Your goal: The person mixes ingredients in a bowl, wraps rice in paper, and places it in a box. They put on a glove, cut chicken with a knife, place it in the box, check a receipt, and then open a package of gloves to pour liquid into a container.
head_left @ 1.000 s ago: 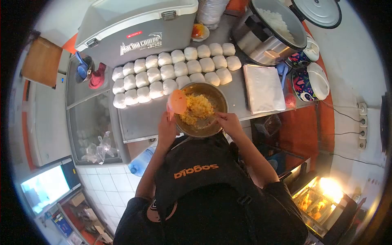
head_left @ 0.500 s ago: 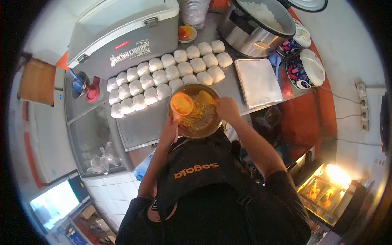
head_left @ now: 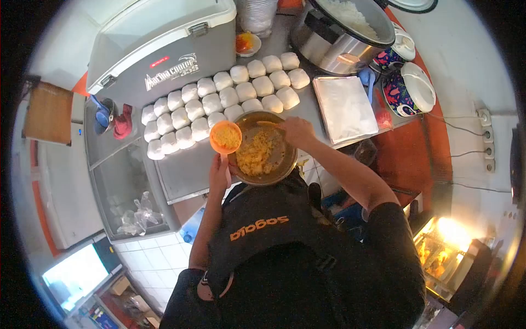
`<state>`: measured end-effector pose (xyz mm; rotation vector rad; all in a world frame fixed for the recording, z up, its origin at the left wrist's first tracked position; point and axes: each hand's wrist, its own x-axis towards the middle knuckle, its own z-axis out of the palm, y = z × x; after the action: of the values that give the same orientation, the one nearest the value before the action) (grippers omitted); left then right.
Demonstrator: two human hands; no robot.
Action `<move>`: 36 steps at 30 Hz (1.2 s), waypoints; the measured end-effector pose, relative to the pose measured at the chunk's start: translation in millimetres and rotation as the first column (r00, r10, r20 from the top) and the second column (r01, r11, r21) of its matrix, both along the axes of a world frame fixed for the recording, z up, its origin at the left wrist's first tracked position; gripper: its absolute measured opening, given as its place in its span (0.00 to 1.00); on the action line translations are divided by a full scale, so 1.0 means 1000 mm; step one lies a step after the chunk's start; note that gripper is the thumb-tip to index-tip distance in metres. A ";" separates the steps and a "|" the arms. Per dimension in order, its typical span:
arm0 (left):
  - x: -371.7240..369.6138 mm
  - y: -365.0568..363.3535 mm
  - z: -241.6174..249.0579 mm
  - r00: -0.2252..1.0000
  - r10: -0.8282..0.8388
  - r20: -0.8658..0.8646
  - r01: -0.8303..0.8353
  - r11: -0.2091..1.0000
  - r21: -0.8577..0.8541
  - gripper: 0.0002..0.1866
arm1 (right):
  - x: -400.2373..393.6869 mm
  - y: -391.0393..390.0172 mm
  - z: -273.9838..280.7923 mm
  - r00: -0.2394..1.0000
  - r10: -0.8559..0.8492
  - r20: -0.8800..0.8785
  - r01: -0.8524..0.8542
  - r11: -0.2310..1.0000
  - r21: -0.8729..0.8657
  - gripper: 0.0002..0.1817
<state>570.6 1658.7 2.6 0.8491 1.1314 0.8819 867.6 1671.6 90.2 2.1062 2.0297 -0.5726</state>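
My left hand (head_left: pixel 220 171) is wrapped round the handle of an orange scoop (head_left: pixel 225 149), which is filled with yellow food and hangs over the left rim of a metal bowl (head_left: pixel 285 171). Loose yellow food (head_left: pixel 257 154) lies in the bowl. At the bowl's upper right, my right hand (head_left: pixel 298 131) is closed on a yellowish utensil (head_left: pixel 268 125) whose end reaches inside the rim. Just beyond the bowl, several white wrapped bundles (head_left: pixel 212 103) stand in rows on the metal counter (head_left: pixel 189 170).
A grey cooler (head_left: pixel 164 60) is at the back left. Behind the bundles stand a small dish (head_left: pixel 247 44) and a large rice pot (head_left: pixel 339 44). Paper sheets (head_left: pixel 345 109), a blue ladle (head_left: pixel 367 82) and patterned containers (head_left: pixel 408 90) are on the right.
The scoop and my left hand have moved left, from over the food to the bowl's rim. My right hand has risen slightly, and the utensil is now near the upper rim.
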 end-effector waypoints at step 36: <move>0.027 -0.008 0.004 0.819 -0.133 -0.559 0.290 0.935 0.203 0.17 | -0.041 -0.080 -0.022 0.709 -0.240 -0.663 0.423 0.897 0.128 0.18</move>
<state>597.9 1650.5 6.5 1.4996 1.3743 0.6314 827.0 1591.9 68.1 2.7707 2.1190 -1.2937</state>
